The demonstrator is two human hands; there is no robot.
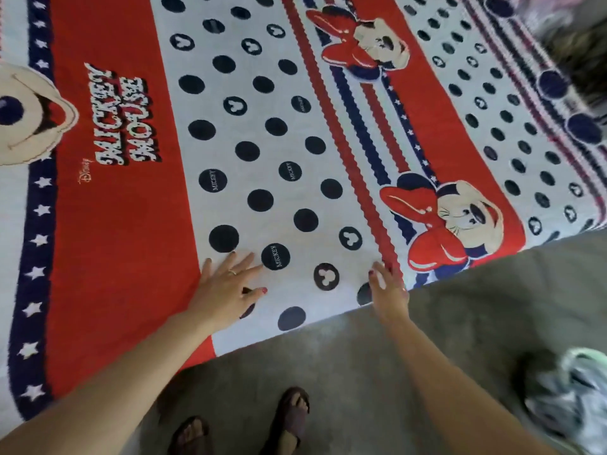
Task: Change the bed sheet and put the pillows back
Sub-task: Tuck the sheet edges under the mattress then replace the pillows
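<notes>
On the bed, one sheet (262, 142) lies spread flat, covering the surface to the near edge; the print is red, white and navy with dots, stars and cartoon mice. Two hands rest on it near that edge. The left hand (226, 287) lies palm down with fingers straight and spread wide, pressing the white dotted band; one ring (232, 272) shows on a finger. The right hand (387, 287) lies just beside the edge, fingers straight and close together, touching the sheet by the red scalloped stripe. Neither hand holds anything.

Two feet in dark sandals (292, 418) stand on the grey floor (460, 307) below the bed edge. One crumpled pale cloth (571, 399) lies on the floor at lower right, blurred and cut off by the frame; what it is cannot be told. A dark blurred mass (584, 60) at upper right is hard to make out. The large mouse face at far left is cut off by the frame
</notes>
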